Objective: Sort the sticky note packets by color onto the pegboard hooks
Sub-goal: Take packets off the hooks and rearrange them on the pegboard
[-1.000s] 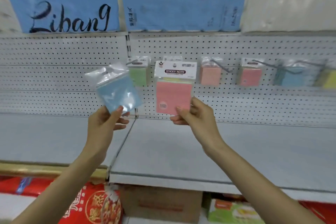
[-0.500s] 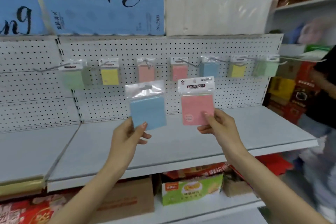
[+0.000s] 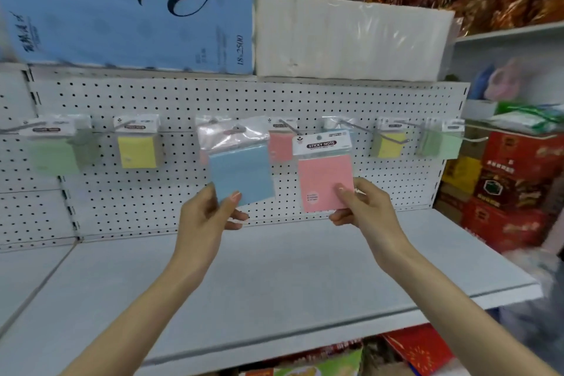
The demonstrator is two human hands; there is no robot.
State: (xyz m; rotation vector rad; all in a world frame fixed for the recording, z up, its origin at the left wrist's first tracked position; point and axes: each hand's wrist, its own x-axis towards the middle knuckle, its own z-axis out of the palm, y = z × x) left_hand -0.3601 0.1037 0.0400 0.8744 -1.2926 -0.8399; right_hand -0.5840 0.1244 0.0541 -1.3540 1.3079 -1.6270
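My left hand [image 3: 207, 217] holds a blue sticky note packet [image 3: 241, 172] by its lower corner, raised in front of the white pegboard [image 3: 183, 101]. Beside it, my right hand [image 3: 363, 207] grips a pink sticky note packet [image 3: 325, 180] with a "STICKY NOTE" header. On the hooks behind hang a green packet [image 3: 53, 151], a yellow packet [image 3: 137, 149], a pink packet [image 3: 279, 143] partly hidden, another yellow packet [image 3: 387, 145] and a green packet [image 3: 442, 143]. The held packets cover what hangs between them.
A grey shelf board [image 3: 259, 278] runs below the pegboard. Above sit a blue paper pack [image 3: 128, 9] and a white wrapped pack [image 3: 351, 36]. Red boxes [image 3: 512, 192] stack at the right, and more goods sit under the shelf.
The view has swung right along the pegboard and come closer. Both hands have risen with their packets, which now overlap the row of hanging packets.
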